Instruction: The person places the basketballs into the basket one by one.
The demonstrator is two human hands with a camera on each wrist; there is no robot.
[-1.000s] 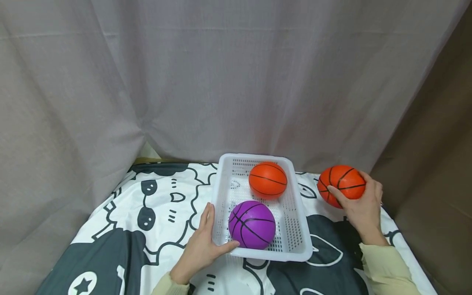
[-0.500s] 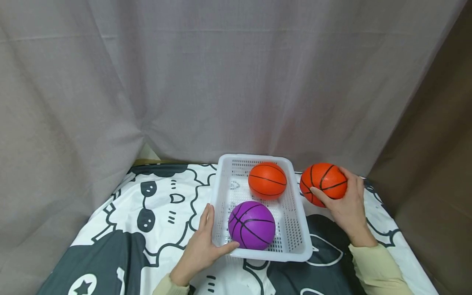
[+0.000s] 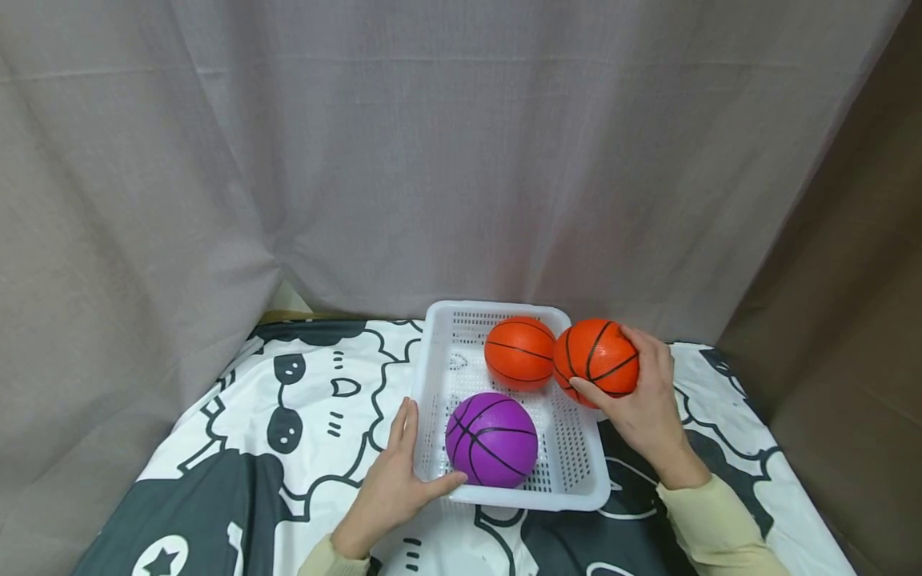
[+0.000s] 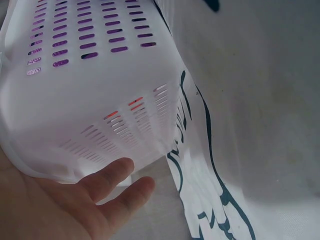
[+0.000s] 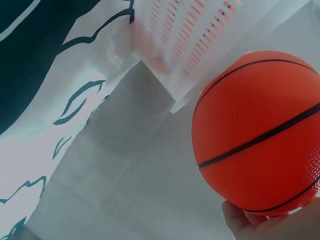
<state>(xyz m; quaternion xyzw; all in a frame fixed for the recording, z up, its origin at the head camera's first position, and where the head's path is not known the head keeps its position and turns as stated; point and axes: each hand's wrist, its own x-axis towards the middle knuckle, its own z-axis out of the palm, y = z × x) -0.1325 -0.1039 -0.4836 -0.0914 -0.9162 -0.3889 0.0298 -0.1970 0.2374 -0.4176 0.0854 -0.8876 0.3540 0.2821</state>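
My right hand point(image 3: 648, 408) grips an orange toy basketball point(image 3: 596, 364) with black lines, thumb on its near side and fingers round its right. This ball overlaps the right rim of a white plastic basket point(image 3: 594, 472) in the head view; in the right wrist view the orange basketball point(image 5: 255, 135) shows beside the basket's perforated wall point(image 5: 185, 40). Inside the basket sit another orange basketball point(image 3: 519, 354) at the back and a purple basketball point(image 3: 491, 440) at the front. My left hand point(image 3: 396, 484) rests on the basket's front left corner, thumb over the rim, fingers straight along the outer wall.
A sheet point(image 3: 230, 488) with black, white and dark grey cartoon drawings covers the surface under the basket. Grey curtain point(image 3: 461, 160) hangs close behind, and brown cloth point(image 3: 857, 360) borders the right side.
My right hand has carried the orange basketball leftward, from beside the basket to over its right rim. My left hand, the basket and the two balls inside stay in place.
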